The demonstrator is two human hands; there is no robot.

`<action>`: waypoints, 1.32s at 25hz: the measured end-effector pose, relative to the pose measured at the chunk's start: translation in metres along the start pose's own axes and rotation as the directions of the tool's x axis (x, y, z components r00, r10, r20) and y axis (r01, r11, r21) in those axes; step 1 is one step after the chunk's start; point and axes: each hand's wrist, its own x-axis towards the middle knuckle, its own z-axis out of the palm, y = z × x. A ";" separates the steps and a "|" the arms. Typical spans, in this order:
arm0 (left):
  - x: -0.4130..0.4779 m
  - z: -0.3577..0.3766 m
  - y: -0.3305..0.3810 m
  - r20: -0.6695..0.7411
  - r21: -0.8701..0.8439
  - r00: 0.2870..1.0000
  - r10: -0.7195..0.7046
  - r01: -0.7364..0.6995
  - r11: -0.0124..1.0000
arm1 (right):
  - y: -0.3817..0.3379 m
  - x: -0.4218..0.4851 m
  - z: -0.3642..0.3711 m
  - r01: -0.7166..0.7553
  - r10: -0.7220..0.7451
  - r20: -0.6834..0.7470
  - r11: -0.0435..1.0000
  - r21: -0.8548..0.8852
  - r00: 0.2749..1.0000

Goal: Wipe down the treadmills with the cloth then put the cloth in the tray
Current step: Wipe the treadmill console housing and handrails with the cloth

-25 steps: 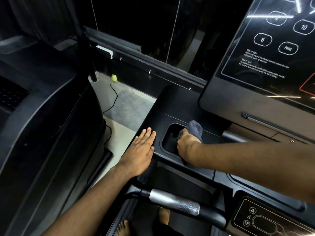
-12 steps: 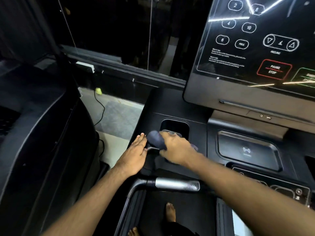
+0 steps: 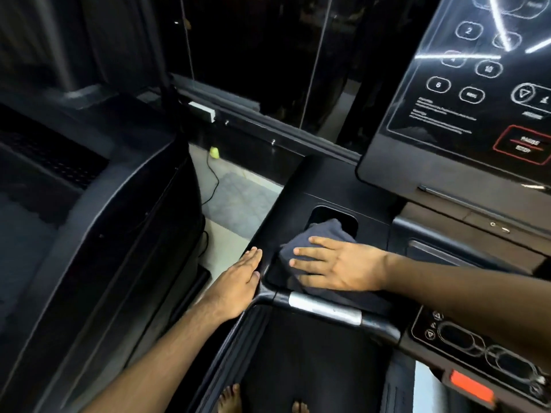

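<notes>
Lifted out of the cup holder (image 3: 329, 215), the dark cloth (image 3: 316, 237) now lies on the treadmill console ledge (image 3: 293, 201) at its front lip, pressed flat under the right hand (image 3: 340, 267) with straight fingers (image 3: 310, 251), while the left hand (image 3: 238, 281) rests flat alongside, so wiping seems unfinished.

Open at 11 o'clock: pale floor gap (image 3: 238, 201). Blocked at 1 o'clock by glossy black console (image 3: 432, 165), at 6 by black-and-silver handlebar (image 3: 325, 309), at 9 by black treadmill housing (image 3: 119, 234).

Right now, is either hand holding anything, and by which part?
Nothing is gripped: right hand presses flat on the cloth, near half; left hand rests on the console.
</notes>
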 end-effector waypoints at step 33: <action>-0.040 0.039 0.038 -0.193 0.217 0.956 -0.219 0.259 0.941 | 0.012 0.028 0.008 0.219 -0.225 0.358 0.974 0.059 0.906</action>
